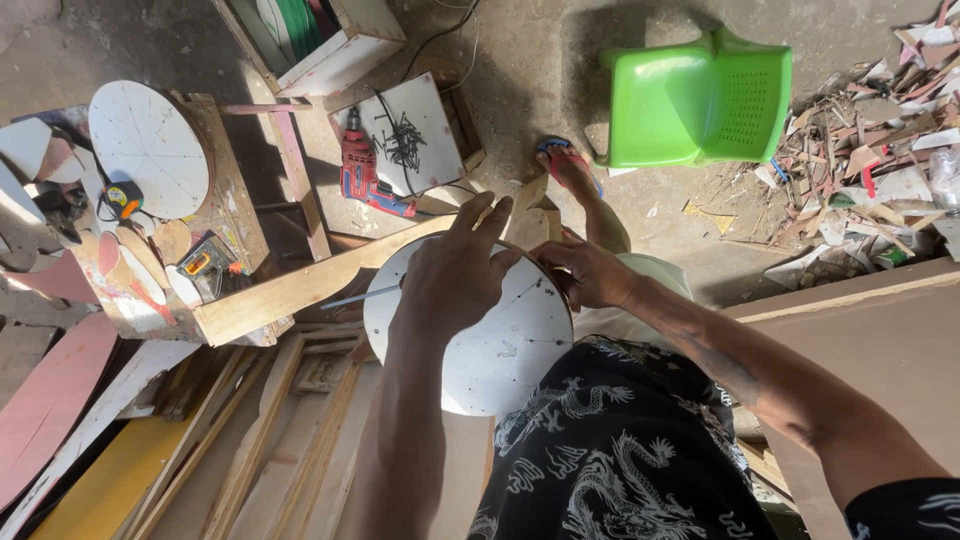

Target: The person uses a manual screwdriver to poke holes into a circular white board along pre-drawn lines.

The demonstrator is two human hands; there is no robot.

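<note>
A round white board (500, 350) with pencil lines and small holes lies over my lap and the end of a long wooden plank (290, 290). My left hand (455, 275) rests on top of the disc near its far edge, fingers stretched forward, with a thin pencil-like stick (358, 297) poking out to the left under it. My right hand (585, 272) grips the disc's far right rim, fingers curled around the edge. My foot in a sandal (565, 160) stands on the concrete floor beyond.
A red power drill (365, 175) and a pile of dark screws (402, 142) lie on a small white box. Another white disc (148, 147) and a tape measure (124, 197) sit on the left bench. A green plastic chair (700, 100) and wood scraps (870, 160) are on the right.
</note>
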